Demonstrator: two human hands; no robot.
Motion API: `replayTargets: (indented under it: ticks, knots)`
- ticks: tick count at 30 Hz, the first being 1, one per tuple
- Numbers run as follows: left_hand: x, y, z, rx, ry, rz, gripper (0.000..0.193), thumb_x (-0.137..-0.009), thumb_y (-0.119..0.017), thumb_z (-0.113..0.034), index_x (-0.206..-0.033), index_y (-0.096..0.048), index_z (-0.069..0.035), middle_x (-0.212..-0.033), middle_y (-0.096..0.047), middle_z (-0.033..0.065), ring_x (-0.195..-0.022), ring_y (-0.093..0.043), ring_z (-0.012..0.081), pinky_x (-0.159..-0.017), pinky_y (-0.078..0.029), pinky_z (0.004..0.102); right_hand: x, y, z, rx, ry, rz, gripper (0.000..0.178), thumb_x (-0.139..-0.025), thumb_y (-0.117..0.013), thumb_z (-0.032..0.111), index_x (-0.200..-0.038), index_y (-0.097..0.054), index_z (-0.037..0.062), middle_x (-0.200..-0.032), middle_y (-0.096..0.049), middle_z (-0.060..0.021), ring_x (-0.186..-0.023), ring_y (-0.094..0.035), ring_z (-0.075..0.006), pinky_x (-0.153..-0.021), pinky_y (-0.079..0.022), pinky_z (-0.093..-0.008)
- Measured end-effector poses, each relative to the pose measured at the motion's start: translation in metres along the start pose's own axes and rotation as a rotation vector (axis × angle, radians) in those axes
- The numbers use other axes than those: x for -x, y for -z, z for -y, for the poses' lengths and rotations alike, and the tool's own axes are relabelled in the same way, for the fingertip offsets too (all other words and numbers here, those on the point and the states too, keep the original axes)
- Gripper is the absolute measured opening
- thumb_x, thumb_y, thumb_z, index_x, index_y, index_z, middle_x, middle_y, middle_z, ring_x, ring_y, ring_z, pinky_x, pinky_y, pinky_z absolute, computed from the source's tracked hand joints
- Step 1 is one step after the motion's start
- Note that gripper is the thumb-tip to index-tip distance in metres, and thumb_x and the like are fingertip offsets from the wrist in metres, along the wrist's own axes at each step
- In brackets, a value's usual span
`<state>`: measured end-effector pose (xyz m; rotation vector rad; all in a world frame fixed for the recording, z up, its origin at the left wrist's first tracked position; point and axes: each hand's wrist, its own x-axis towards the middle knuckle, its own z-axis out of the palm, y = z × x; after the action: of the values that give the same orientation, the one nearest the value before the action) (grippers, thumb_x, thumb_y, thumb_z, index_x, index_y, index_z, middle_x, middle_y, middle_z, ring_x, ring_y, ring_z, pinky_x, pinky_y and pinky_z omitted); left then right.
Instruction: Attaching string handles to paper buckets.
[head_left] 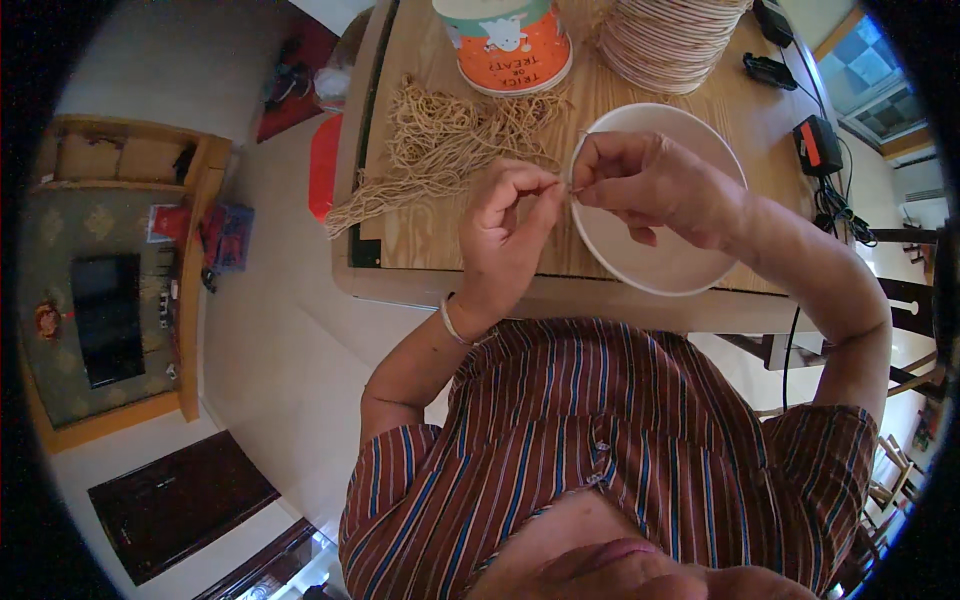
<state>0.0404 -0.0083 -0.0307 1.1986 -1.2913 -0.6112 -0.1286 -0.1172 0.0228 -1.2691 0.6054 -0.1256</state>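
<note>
My left hand (507,225), wearing a pale bangle, is closed in a pinch, with thumb and forefinger pressed together. Its fingertips meet those of my right hand (665,190), which pinches from the other side over the left rim of a white round tub (690,284). Between them is what looks like a thin tan cord, mostly covered by the fingers. Beyond my left hand, a loose tangled heap of tan cord (440,135) lies on the wooden table (420,240). The right hand hides part of the tub's inside.
An orange and green printed tub (515,60) stands behind the cord heap. Farther right is a large coil of pale cord (670,40). A black and red box (818,146) and black cables (835,205) sit at the right edge. A red stool (324,168) is left of the table.
</note>
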Motion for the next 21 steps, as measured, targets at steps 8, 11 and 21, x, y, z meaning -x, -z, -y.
replayTargets:
  ticks: [8, 11, 21]
  knots:
    - [-0.0029, -0.0008, -0.0037, -0.059, -0.012, 0.002, 0.009, -0.085, -0.066, 0.003, -0.092, -0.063, -0.001, -0.094, -0.058, 0.0059, -0.087, -0.057, 0.0145, -0.078, -0.047, 0.0266, 0.002, -0.0042, 0.0004, 0.046, 0.087, -0.068, 0.007, -0.09, -0.062, 0.013, -0.093, -0.059, 0.007, -0.07, -0.05, 0.0041, -0.054, -0.045, -0.0028, -0.045, -0.041, -0.0203]
    - [-0.005, -0.0007, -0.0044, -0.129, -0.06, -0.001, 0.01, -0.084, -0.067, 0.003, -0.091, -0.064, -0.002, -0.092, -0.059, 0.0063, -0.086, -0.058, 0.016, -0.078, -0.047, 0.0278, 0.0019, -0.0033, -0.0004, -0.014, 0.088, -0.06, 0.008, -0.089, -0.062, 0.012, -0.094, -0.059, 0.007, -0.071, -0.05, 0.0041, -0.054, -0.044, -0.0032, -0.046, -0.041, -0.0209]
    - [-0.008, 0.0008, -0.0033, -0.119, -0.067, 0.03, 0.009, -0.084, -0.066, 0.002, -0.09, -0.061, -0.001, -0.093, -0.057, 0.0063, -0.082, -0.056, 0.0148, -0.074, -0.047, 0.0276, 0.0006, -0.0003, 0.0027, 0.017, 0.005, -0.043, 0.01, -0.089, -0.063, 0.014, -0.095, -0.059, 0.0072, -0.071, -0.049, 0.0043, -0.056, -0.045, -0.003, -0.047, -0.042, -0.0206]
